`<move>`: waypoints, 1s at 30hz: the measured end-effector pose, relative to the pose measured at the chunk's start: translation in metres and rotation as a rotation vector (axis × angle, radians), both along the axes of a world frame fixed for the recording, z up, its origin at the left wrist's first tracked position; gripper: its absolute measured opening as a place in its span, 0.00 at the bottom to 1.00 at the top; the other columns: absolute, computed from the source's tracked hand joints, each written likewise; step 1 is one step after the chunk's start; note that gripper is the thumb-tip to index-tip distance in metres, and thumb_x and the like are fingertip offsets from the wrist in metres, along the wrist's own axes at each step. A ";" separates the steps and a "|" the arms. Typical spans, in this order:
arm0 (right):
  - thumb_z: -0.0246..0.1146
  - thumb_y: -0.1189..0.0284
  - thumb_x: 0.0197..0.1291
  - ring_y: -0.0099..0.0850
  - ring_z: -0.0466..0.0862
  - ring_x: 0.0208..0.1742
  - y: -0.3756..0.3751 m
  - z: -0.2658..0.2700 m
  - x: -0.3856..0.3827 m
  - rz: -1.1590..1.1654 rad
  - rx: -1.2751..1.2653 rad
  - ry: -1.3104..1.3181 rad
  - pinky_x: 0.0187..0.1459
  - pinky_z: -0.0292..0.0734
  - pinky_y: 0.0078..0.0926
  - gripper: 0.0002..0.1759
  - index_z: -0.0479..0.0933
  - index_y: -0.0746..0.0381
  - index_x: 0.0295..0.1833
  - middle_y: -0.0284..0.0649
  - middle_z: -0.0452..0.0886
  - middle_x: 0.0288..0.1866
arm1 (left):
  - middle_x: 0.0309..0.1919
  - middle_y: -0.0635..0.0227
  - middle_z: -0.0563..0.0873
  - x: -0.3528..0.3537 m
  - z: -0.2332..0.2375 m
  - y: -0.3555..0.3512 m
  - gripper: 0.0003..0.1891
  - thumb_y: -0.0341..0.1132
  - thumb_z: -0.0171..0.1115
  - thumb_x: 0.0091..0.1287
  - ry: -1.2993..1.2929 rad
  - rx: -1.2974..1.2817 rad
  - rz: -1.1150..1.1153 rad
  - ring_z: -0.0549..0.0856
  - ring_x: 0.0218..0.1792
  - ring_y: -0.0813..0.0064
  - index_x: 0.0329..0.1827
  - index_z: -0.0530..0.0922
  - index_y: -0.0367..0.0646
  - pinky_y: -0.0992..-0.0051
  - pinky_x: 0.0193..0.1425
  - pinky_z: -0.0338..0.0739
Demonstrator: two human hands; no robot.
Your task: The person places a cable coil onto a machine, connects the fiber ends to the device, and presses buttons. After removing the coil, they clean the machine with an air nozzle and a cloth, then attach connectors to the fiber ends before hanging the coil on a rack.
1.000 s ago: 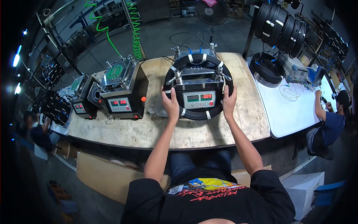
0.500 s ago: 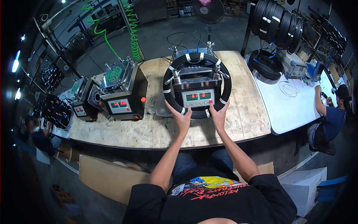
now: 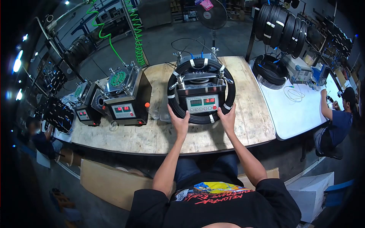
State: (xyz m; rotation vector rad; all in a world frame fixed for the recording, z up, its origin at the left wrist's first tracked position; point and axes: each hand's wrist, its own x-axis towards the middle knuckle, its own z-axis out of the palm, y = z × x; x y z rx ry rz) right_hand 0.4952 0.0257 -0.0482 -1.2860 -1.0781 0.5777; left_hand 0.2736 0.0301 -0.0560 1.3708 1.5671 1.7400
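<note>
**A:** Your left hand (image 3: 179, 122) sits low centre in the frame. Its fingers are stretched out and laid on the lower left arc of the black coiled cable ring with white tape bands (image 3: 173, 100). I see no closed grip there.

**B:** It's the same for your right hand (image 3: 228, 121): fingers spread, resting on the ring's lower right arc, just below one white band. I cannot tell whether either thumb hooks beneath the cable.

**A:** Outward from your palms, the ring runs away from you, up the frame. It loops round the grey box-shaped metal machine with the red and green digital readouts (image 3: 202, 104). The near arc lies in front of the panel and the far arc sits behind the clamps on top.

**B:** So the ring lies dead ahead of both hands, with the machine filling its opening. It is near enough round, so it has no long axis to speak of. It seems tilted, with the near edge low by the pale wooden surface (image 3: 243, 125) and the far edge raised.

**A:** Neither hand is nearer. You touch it evenly, one hand on each side of the panel.

**B:** Towards the left of the frame, well apart from your left hand, stands a second dark box machine with red readouts (image 3: 127, 100). At the right edge, another person in a blue shirt (image 3: 339, 127) works at a white table (image 3: 304, 117).
</note>
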 end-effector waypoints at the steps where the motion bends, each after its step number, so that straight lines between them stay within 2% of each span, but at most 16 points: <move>1: 0.75 0.69 0.63 0.40 0.89 0.51 0.000 0.000 0.004 0.020 0.000 -0.010 0.55 0.82 0.37 0.40 0.63 0.65 0.76 0.51 0.87 0.52 | 0.80 0.36 0.65 -0.005 -0.005 0.003 0.53 0.36 0.78 0.62 0.001 -0.032 0.002 0.65 0.82 0.45 0.85 0.53 0.29 0.58 0.86 0.56; 5: 0.74 0.70 0.64 0.40 0.89 0.51 0.002 0.002 0.017 0.091 0.019 -0.052 0.55 0.82 0.38 0.39 0.63 0.66 0.76 0.51 0.88 0.53 | 0.77 0.33 0.69 -0.020 -0.009 0.008 0.52 0.42 0.79 0.61 -0.091 -0.139 -0.145 0.68 0.80 0.45 0.80 0.59 0.20 0.60 0.85 0.58; 6: 0.74 0.70 0.65 0.41 0.90 0.51 0.002 0.002 0.018 0.107 0.027 -0.063 0.55 0.82 0.39 0.39 0.64 0.66 0.76 0.51 0.88 0.52 | 0.77 0.32 0.69 -0.020 -0.010 0.008 0.52 0.43 0.79 0.61 -0.074 -0.137 -0.133 0.68 0.80 0.45 0.80 0.58 0.20 0.59 0.84 0.58; 9: 0.73 0.68 0.67 0.34 0.86 0.45 0.003 0.002 0.017 0.070 -0.014 -0.103 0.50 0.81 0.35 0.32 0.67 0.66 0.69 0.44 0.86 0.47 | 0.76 0.31 0.69 -0.019 -0.018 0.012 0.53 0.44 0.79 0.62 0.006 -0.110 -0.064 0.70 0.78 0.44 0.80 0.57 0.20 0.59 0.83 0.61; 12: 0.72 0.67 0.69 0.34 0.86 0.46 0.003 0.004 0.014 0.039 -0.055 -0.114 0.51 0.81 0.34 0.31 0.67 0.66 0.68 0.44 0.86 0.48 | 0.76 0.31 0.70 -0.020 -0.027 0.017 0.54 0.46 0.79 0.62 0.120 -0.073 0.025 0.72 0.77 0.44 0.81 0.57 0.20 0.60 0.82 0.63; 14: 0.72 0.65 0.69 0.38 0.88 0.48 0.001 0.007 0.017 0.092 -0.030 -0.093 0.52 0.82 0.37 0.34 0.65 0.65 0.72 0.48 0.88 0.49 | 0.75 0.31 0.70 -0.021 -0.024 0.016 0.54 0.48 0.78 0.64 0.163 -0.086 0.031 0.73 0.76 0.44 0.81 0.56 0.20 0.60 0.81 0.64; 15: 0.72 0.64 0.69 0.40 0.90 0.48 0.000 0.007 0.020 0.118 -0.018 -0.084 0.53 0.82 0.38 0.35 0.64 0.64 0.74 0.49 0.88 0.49 | 0.75 0.32 0.71 -0.023 -0.016 0.014 0.53 0.49 0.77 0.66 0.101 -0.095 -0.014 0.73 0.76 0.45 0.81 0.57 0.20 0.61 0.81 0.64; 17: 0.70 0.64 0.71 0.37 0.89 0.49 0.003 0.004 0.029 0.172 -0.007 -0.089 0.54 0.82 0.36 0.34 0.64 0.64 0.74 0.48 0.88 0.50 | 0.75 0.32 0.72 -0.032 0.003 0.012 0.52 0.51 0.74 0.69 -0.022 -0.108 -0.108 0.74 0.76 0.47 0.81 0.57 0.20 0.61 0.81 0.65; 18: 0.70 0.64 0.72 0.36 0.88 0.50 0.006 0.004 0.032 0.200 0.000 -0.092 0.54 0.82 0.35 0.34 0.64 0.64 0.74 0.47 0.87 0.51 | 0.72 0.35 0.75 -0.042 0.005 0.018 0.48 0.52 0.71 0.74 -0.005 -0.089 -0.163 0.77 0.73 0.52 0.80 0.59 0.21 0.64 0.79 0.68; 19: 0.69 0.64 0.73 0.35 0.87 0.50 0.009 0.006 0.034 0.197 0.036 -0.082 0.54 0.82 0.35 0.33 0.64 0.64 0.75 0.46 0.87 0.51 | 0.69 0.43 0.80 -0.048 0.013 0.022 0.42 0.50 0.68 0.77 0.008 -0.029 -0.216 0.80 0.69 0.58 0.80 0.62 0.24 0.66 0.75 0.71; 21: 0.68 0.63 0.74 0.33 0.86 0.50 0.016 0.012 0.037 0.193 0.105 -0.065 0.54 0.81 0.34 0.33 0.64 0.64 0.76 0.45 0.86 0.51 | 0.63 0.52 0.84 -0.061 0.030 0.029 0.36 0.48 0.63 0.81 0.011 -0.115 -0.295 0.82 0.63 0.64 0.80 0.65 0.28 0.67 0.72 0.73; 24: 0.66 0.64 0.77 0.25 0.83 0.51 0.022 0.029 0.044 0.273 0.019 0.071 0.51 0.82 0.24 0.33 0.62 0.65 0.79 0.41 0.81 0.54 | 0.60 0.60 0.84 -0.063 0.029 0.049 0.27 0.44 0.57 0.85 0.038 0.115 -0.223 0.83 0.56 0.72 0.76 0.69 0.30 0.71 0.65 0.76; 25: 0.65 0.64 0.78 0.23 0.82 0.51 0.023 0.033 0.046 0.298 -0.010 0.116 0.50 0.82 0.21 0.33 0.62 0.65 0.80 0.39 0.80 0.55 | 0.61 0.59 0.83 -0.060 0.043 0.043 0.29 0.44 0.57 0.85 0.031 0.073 -0.254 0.83 0.57 0.72 0.78 0.68 0.31 0.72 0.66 0.75; 27: 0.64 0.64 0.79 0.24 0.83 0.51 0.029 0.029 0.049 0.263 0.043 0.002 0.54 0.82 0.23 0.35 0.60 0.65 0.82 0.39 0.80 0.56 | 0.63 0.58 0.83 -0.056 0.067 0.029 0.31 0.46 0.56 0.85 0.018 -0.011 -0.314 0.82 0.59 0.72 0.81 0.66 0.31 0.72 0.68 0.75; 30: 0.64 0.65 0.79 0.25 0.83 0.52 0.039 0.016 0.052 0.193 0.176 -0.166 0.56 0.81 0.24 0.36 0.59 0.65 0.83 0.39 0.80 0.57 | 0.68 0.56 0.81 -0.066 0.057 0.041 0.32 0.47 0.56 0.85 0.042 -0.044 -0.355 0.81 0.63 0.72 0.81 0.65 0.30 0.72 0.71 0.72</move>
